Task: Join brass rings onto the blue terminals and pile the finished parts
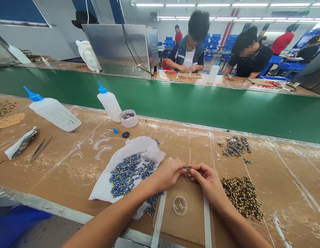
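Between both hands (208, 178), clamped in their pinched fingertips (195, 173), one tiny blue piece (187, 168).

White sheet (103, 183): one
Clear cup (176, 210): one
Near-table bottles (56, 114): two
Tape roll (131, 122): one
Tweezers (40, 150): one pair

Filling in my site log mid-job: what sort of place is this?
Likely a factory assembly floor: it has a long green belt-like strip, heaps of small blue-and-yellow parts, and two co-workers bent over the far bench.
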Available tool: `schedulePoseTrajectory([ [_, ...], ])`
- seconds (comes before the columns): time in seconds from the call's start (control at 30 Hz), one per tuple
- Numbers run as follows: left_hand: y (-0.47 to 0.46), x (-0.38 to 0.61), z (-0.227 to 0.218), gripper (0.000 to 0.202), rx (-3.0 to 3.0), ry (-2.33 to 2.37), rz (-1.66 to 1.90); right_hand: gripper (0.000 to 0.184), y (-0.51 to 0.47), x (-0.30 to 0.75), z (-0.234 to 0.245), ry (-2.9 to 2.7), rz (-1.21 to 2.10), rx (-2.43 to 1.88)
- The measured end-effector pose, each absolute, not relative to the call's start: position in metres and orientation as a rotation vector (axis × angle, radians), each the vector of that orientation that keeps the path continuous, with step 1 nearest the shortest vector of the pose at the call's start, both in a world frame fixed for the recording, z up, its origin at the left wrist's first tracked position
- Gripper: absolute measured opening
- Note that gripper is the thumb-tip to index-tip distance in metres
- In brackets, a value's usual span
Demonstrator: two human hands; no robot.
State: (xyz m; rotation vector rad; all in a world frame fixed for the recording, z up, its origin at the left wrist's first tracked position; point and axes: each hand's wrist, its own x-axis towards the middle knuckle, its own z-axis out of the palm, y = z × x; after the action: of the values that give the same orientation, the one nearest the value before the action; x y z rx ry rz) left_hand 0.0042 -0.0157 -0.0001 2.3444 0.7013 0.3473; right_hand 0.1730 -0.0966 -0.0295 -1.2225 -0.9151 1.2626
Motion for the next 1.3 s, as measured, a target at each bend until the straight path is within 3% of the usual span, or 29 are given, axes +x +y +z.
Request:
schedulePoseTrajectory([
  [0.87, -0.023, 0.014, -0.009, 0.017, 2.541, 0.781, 0.346, 0.037, -0.098, 0.172, -0.032, -0.972, 1.238, -1.264],
  [1.3, -0.028, 0.017, -0.008, 0.014, 2.804, 0.86, 0.143, 0.039, -0.097, 0.173, -0.023, -1.004, 1.292, -1.259],
])
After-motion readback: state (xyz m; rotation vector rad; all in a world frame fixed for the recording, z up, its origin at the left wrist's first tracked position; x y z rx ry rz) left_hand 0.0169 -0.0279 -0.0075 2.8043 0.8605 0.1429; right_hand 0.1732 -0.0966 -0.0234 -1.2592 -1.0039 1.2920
